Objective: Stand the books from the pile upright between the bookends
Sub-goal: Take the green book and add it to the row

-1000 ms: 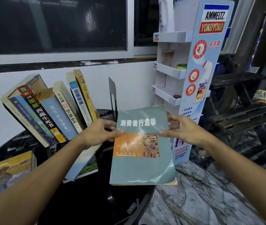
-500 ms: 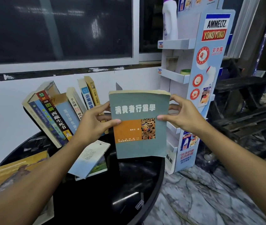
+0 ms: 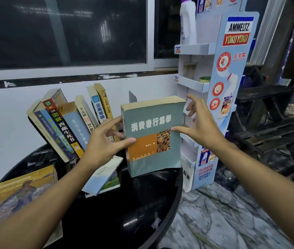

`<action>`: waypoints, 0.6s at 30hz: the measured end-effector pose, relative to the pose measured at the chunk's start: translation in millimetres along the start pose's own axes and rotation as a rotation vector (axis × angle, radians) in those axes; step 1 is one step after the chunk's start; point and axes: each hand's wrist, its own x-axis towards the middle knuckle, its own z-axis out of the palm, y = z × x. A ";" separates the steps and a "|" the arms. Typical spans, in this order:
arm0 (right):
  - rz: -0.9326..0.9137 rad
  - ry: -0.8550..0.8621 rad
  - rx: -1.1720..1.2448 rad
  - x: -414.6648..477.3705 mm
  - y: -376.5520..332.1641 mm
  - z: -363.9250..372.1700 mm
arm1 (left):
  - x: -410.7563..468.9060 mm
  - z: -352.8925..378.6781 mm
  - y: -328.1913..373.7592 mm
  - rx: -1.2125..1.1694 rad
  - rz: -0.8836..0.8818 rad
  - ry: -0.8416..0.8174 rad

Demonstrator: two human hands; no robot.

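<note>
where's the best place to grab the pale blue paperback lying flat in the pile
Pinch the pale blue paperback along its long right edge, coming from the right. It lies flat on a green-covered book, so that edge likely sits raised off the black table.

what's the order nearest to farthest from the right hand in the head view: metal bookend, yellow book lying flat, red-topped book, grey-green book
From the right hand:
1. grey-green book, in its grip
2. metal bookend, just behind it, left
3. red-topped book, leaning row, farther left
4. yellow book, lying flat, near left
</note>
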 end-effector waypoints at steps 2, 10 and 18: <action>-0.082 0.012 -0.105 0.5 -4.7 4.7 | -5.2 0.8 0.9 0.012 0.003 0.010; -0.233 -0.085 0.015 -2.8 -49.1 17.8 | -24.1 5.1 10.6 -0.073 0.020 0.023; -0.146 -0.167 0.126 -16.7 -100.3 11.7 | -42.2 16.6 18.8 -0.083 0.061 -0.037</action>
